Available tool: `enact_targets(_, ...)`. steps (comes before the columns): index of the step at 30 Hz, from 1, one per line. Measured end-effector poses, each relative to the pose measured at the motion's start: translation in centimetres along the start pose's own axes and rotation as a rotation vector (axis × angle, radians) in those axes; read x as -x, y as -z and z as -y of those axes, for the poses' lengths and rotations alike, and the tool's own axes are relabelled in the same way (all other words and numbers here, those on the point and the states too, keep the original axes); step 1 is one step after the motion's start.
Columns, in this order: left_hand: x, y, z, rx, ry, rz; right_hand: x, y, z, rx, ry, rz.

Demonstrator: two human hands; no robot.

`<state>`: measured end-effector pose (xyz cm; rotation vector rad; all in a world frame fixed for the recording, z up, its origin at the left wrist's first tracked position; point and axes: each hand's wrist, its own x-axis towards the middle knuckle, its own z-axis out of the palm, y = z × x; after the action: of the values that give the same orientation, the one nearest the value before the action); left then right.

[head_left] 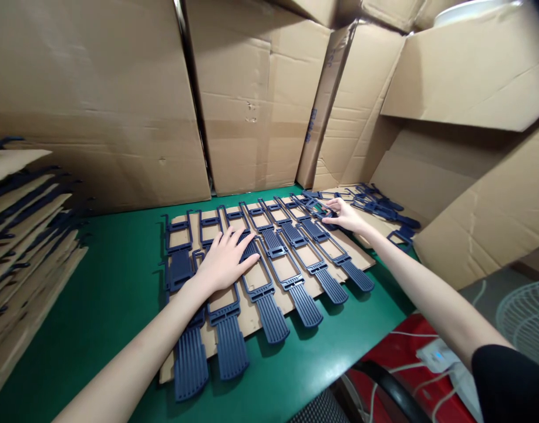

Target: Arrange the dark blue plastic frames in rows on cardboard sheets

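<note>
Dark blue plastic frames with ribbed, paddle-like ends (272,317) lie side by side in overlapping rows on a flat cardboard sheet (252,320). My left hand (225,258) rests palm down over the left-middle frames, its fingers spread, covering parts of them. At the far right end of the upper row, my right hand (342,214) has its thumb and fingers closed around a dark blue plastic frame (316,205). That frame lies at an angle over its neighbours, and my fingers hide part of it.
Loose blue parts (375,202) lie in an open cardboard box (428,170) at the right. Cardboard sheets stacked with blue parts (31,235) stand at the left. Large cartons (256,100) line the back of the green table (115,264). A chair armrest (390,390) and fan (527,317) are lower right.
</note>
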<state>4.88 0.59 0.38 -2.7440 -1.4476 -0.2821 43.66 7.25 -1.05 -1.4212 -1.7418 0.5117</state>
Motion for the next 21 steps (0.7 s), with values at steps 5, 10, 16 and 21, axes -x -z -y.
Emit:
enact_targets(5,0.1,-0.1,0.1,0.015,-0.008,-0.01,-0.1,0.4,0.2,0.002,-0.033,0.024)
enact_targets(10,0.1,-0.3,0.2,0.036,-0.019,-0.025,0.1,0.5,0.9,0.02,-0.086,0.044)
enact_targets(16,0.1,-0.2,0.2,0.031,-0.017,-0.021,0.1,0.4,1.3,0.068,-0.139,0.02)
enact_targets(21,0.2,-0.3,0.2,0.03,-0.021,-0.024,-0.8,0.8,2.0,0.108,-0.158,-0.001)
